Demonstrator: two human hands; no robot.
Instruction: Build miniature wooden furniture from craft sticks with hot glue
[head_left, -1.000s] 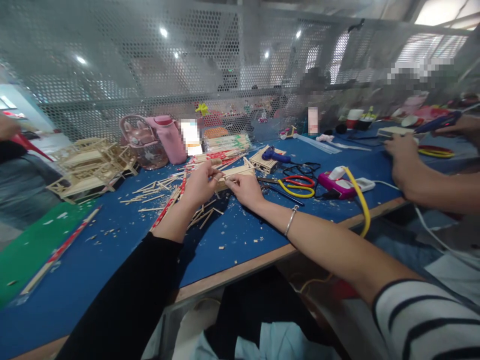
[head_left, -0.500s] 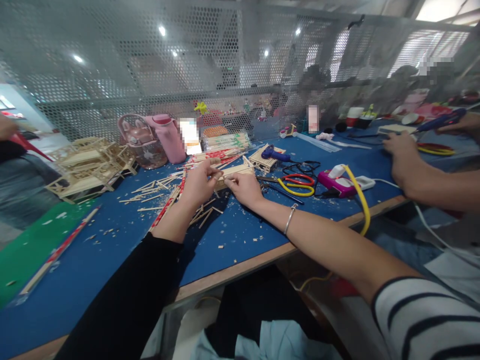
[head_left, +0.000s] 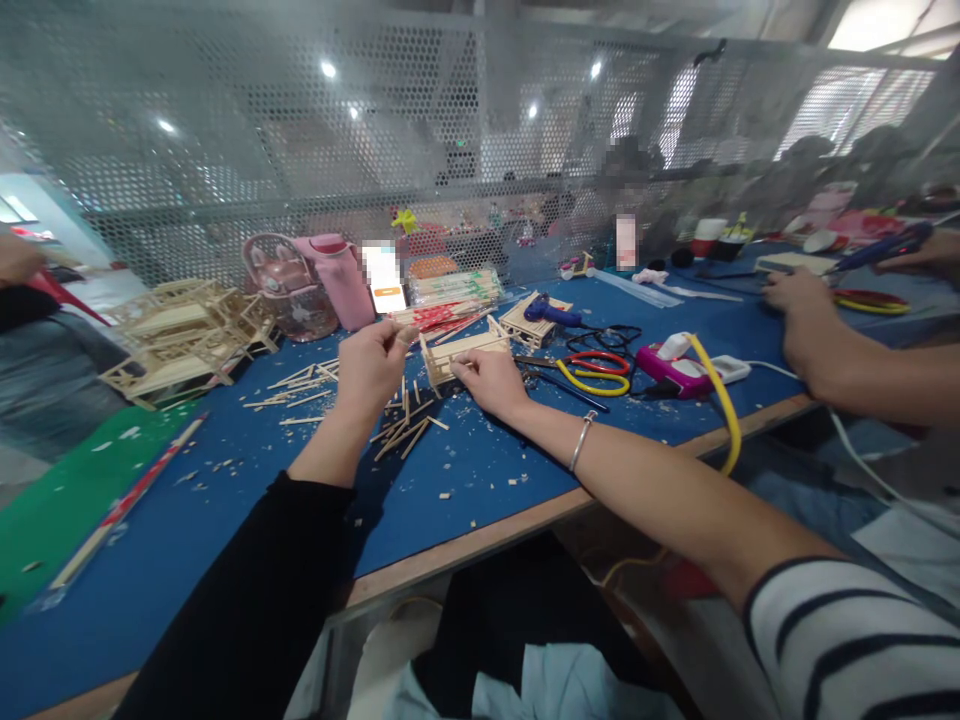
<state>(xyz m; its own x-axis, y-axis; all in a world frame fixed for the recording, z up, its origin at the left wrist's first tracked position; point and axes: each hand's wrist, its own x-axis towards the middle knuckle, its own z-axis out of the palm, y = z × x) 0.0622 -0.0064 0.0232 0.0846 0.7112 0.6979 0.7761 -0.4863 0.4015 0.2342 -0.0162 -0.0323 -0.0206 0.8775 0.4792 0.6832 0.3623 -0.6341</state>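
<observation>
A small wooden stick model (head_left: pixel 472 345), a flat panel with short uprights at its ends, stands on the blue table (head_left: pixel 480 470). My right hand (head_left: pixel 491 380) grips its near edge, thumb and fingers closed on it. Left of the model, my left hand (head_left: pixel 371 368) is raised with its fingertips pinched together; whatever sits between them is too small to make out. Loose wooden sticks (head_left: pixel 409 430) lie below and between the hands, and more sticks (head_left: pixel 307 380) are scattered left of my left hand.
A blue glue gun (head_left: pixel 551 310) rests on another stick model. Scissors (head_left: pixel 592 375), a purple power strip (head_left: pixel 671 365) and cables lie right. Behind stand a pink bottle (head_left: pixel 341 280) and a lit phone (head_left: pixel 384 280). A larger stick structure (head_left: pixel 180 335) is left; another person's hand (head_left: pixel 802 300) works far right.
My left hand has moved left, away from the model, uncovering its left end. The long red-and-white strip beneath my left arm no longer shows there. My right hand stays on the model.
</observation>
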